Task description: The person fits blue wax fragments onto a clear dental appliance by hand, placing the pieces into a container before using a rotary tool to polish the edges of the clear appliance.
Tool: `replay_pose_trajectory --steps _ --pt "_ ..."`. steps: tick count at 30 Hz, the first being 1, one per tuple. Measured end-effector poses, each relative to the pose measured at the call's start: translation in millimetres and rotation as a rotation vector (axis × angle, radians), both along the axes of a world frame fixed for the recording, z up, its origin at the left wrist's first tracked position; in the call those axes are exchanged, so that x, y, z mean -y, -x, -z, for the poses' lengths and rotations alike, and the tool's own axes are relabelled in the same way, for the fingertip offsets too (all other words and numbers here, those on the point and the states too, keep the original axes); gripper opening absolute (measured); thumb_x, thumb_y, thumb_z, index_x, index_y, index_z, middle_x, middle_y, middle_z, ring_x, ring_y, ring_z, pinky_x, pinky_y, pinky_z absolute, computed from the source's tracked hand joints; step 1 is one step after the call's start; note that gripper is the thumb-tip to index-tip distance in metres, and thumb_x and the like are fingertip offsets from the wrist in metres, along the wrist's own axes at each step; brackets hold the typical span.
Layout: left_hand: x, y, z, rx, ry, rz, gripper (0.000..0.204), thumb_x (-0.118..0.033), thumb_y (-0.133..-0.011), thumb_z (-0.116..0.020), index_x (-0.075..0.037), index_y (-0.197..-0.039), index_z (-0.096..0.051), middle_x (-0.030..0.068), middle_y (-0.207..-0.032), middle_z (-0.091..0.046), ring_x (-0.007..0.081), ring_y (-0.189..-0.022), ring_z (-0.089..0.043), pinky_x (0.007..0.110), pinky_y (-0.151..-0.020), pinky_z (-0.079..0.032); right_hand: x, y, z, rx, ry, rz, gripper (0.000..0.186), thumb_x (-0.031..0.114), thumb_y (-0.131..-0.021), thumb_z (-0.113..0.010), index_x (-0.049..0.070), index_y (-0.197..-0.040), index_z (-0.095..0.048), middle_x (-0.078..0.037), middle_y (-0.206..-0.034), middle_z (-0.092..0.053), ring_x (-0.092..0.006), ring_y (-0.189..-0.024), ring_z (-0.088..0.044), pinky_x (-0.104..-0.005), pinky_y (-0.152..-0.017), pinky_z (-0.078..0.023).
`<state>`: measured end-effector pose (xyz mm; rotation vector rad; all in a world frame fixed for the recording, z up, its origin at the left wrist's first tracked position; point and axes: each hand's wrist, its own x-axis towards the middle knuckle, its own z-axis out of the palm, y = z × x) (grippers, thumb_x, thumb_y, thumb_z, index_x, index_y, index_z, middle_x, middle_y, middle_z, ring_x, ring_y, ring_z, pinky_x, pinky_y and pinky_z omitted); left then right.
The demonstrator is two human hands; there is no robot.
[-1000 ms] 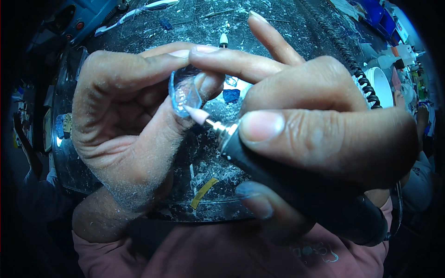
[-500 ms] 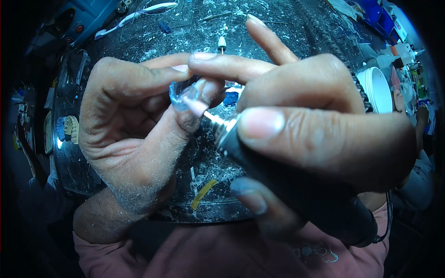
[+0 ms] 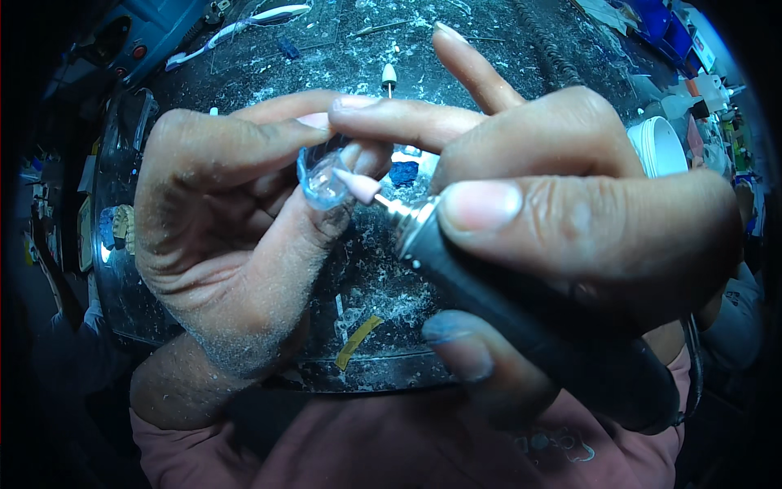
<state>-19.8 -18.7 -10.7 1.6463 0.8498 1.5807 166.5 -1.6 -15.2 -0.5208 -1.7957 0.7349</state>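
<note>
Between the thumb and fingers of my left hand (image 3: 236, 187) is a small clear, bluish plastic dental piece (image 3: 324, 186), curved like a tray. Pale dust coats that hand and wrist. My right hand (image 3: 562, 196) wraps round a black rotary handpiece (image 3: 521, 301), its thumb on top near the metal collar. A pink cone-shaped grinding stone (image 3: 358, 186) on a thin shank sticks out of the handpiece, its tip at the clear piece's inner side; contact cannot be made out. One right finger rests against the left fingertips, and another points up and away.
Pale dust lies over the dark bench (image 3: 383, 293). Beyond my hands are a pale green mounted stone (image 3: 389, 76), a dark blue lump (image 3: 403, 173) and a toothbrush (image 3: 244, 31). Dental models (image 3: 122, 228) stand left, a white tub (image 3: 658, 148) right. A yellow strip (image 3: 358, 342) lies near the front edge.
My right hand has drawn the handpiece slightly right, so more of the pink stone shows. The clear piece has turned a little and sits slightly lower, its inside more visible.
</note>
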Motion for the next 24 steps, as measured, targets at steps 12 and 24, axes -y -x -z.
replay_pose_trajectory --steps 12,24 --pt "-6 -5 -9 0.145 0.021 0.059 0.034 0.004 -0.086 -0.067 0.006 -0.116 -0.05 0.0277 -0.113 -0.063 0.0299 -0.106 -0.065 0.038 -0.091 -0.057 -13 -16 -20 0.05 -0.069 -0.008 0.033 0.014 -0.084 -0.075 0.007 -0.113 -0.062 -0.011 -0.104 -0.068 -0.0205 -0.093 -0.068 -0.0297 -0.084 -0.055" --pt "6 18 -5 -0.239 -0.004 -0.164 0.047 -0.018 -0.092 -0.065 0.003 -0.131 -0.051 0.0195 -0.132 -0.056 0.0269 -0.12 -0.057 0.04 -0.104 -0.045 0 -3 -2 0.026 -0.068 0.02 0.033 0.014 -0.084 -0.075 0.007 -0.113 -0.063 -0.011 -0.104 -0.068 -0.0194 -0.093 -0.069 -0.0283 -0.084 -0.055"
